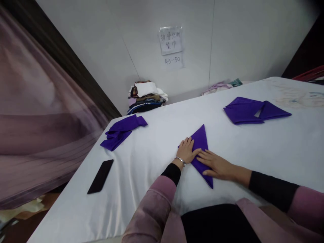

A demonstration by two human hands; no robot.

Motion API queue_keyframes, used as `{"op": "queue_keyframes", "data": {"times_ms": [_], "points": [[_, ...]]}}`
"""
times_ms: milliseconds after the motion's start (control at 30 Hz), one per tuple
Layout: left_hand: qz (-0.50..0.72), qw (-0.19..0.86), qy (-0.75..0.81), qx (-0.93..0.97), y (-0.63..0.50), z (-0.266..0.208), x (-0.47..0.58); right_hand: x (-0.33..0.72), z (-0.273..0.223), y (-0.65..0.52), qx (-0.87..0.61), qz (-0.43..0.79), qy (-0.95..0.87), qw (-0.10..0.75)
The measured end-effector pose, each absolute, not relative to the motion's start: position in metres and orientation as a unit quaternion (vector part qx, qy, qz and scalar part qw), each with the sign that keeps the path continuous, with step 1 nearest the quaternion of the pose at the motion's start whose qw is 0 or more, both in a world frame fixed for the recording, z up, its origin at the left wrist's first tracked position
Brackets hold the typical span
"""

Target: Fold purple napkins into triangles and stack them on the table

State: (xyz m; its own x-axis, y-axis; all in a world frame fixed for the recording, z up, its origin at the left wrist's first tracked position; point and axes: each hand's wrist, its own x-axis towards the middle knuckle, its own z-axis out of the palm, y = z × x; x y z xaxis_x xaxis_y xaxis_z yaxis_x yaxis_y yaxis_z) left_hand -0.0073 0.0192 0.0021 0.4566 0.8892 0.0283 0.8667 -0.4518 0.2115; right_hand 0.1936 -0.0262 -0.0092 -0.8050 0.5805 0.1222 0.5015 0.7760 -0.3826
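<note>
A purple cloth napkin (200,136), folded into a triangle, lies flat on the white-covered table in front of me. My left hand (186,151) rests on its left side, fingers stretched out and pointing away from me. From the right, my right hand (218,166) lies flat on the lower right part, fingers spread and pointing left. The left thumb meets or nearly meets the right fingertips. Both palms cover part of the napkin, so its middle folds are hidden.
A loosely folded purple cloth (121,130) lies at the far left, another folded purple cloth (243,110) at the right. A flat black rectangular object (100,176) rests near the left edge. Piled clothes (146,98) stand beyond the table, below a paper sign (171,40).
</note>
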Motion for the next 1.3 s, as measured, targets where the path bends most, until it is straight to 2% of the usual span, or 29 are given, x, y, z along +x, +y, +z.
{"op": "queue_keyframes", "data": {"times_ms": [267, 367, 500, 567, 700, 900, 1300], "points": [[0.06, 0.066, 0.518, 0.851, 0.022, 0.004, -0.008, 0.197, 0.006, -0.083, -0.167, 0.273, -0.941, 0.109], [0.05, 0.06, 0.518, 0.852, 0.024, 0.005, -0.009, 0.198, 0.009, -0.089, -0.107, 0.313, -0.932, 0.147], [0.052, 0.047, 0.515, 0.854, 0.025, 0.004, -0.01, 0.204, 0.024, -0.073, -0.184, 0.288, -0.904, 0.255], [0.053, 0.044, 0.513, 0.856, 0.025, 0.003, -0.01, 0.205, 0.031, -0.051, -0.268, 0.247, -0.892, 0.266], [0.053, 0.047, 0.518, 0.853, 0.025, 0.003, -0.01, 0.198, 0.031, 0.006, -0.405, 0.18, -0.871, 0.213], [0.053, 0.051, 0.518, 0.852, 0.023, 0.005, -0.009, 0.187, 0.012, 0.069, -0.491, 0.142, -0.853, 0.102], [0.065, 0.064, 0.52, 0.85, 0.021, 0.002, -0.011, 0.205, 0.004, 0.127, -0.531, 0.117, -0.836, 0.073]]}}
